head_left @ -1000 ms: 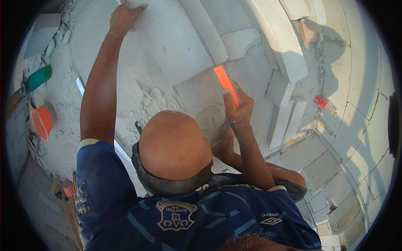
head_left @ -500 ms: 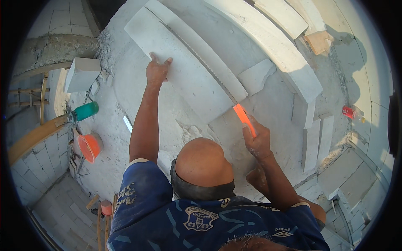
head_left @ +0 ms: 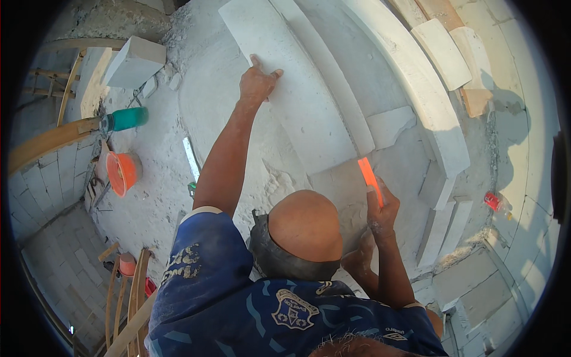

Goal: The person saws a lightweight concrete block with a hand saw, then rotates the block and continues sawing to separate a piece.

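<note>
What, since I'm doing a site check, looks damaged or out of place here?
The pale block fragment, just right of the narrow long block: its right end is ragged, unlike that block's cleaner edges.

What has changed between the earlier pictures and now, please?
Mainly the view has swung: the scene sits further right and mostly lower, showing more of the pale block. Nothing was visibly taken hold of or let go. The left hand stays at the block's left edge; the right hand still grips the orange tool. The green bottle stays put.
</note>
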The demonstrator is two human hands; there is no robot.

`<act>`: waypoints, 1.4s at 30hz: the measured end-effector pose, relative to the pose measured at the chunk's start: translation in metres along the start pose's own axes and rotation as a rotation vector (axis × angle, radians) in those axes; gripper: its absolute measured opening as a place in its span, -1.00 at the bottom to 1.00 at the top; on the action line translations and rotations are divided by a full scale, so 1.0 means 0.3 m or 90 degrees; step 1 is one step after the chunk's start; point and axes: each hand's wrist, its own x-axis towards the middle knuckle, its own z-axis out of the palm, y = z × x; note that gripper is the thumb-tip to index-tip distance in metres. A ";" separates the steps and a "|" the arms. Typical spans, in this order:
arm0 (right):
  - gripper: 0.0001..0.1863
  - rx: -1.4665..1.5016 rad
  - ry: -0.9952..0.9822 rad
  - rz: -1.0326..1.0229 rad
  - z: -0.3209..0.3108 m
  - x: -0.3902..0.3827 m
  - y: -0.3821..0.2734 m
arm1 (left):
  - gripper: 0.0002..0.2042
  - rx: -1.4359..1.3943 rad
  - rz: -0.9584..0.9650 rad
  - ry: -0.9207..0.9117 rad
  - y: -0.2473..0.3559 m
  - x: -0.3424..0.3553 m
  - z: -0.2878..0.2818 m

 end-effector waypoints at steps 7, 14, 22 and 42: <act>-0.61 -0.015 -0.010 0.017 -0.012 -0.007 0.005 | 0.03 0.054 0.004 -0.020 -0.004 -0.003 0.000; -0.63 -0.014 -0.010 -0.011 -0.012 0.004 -0.043 | 0.04 0.049 0.008 -0.014 -0.001 -0.001 -0.002; -0.63 0.003 0.010 -0.053 0.064 0.142 -0.170 | 0.03 0.017 -0.001 -0.027 -0.008 0.005 0.003; -0.60 0.008 0.042 -0.104 0.358 0.525 -0.372 | 0.06 0.047 0.019 -0.004 -0.041 0.033 0.036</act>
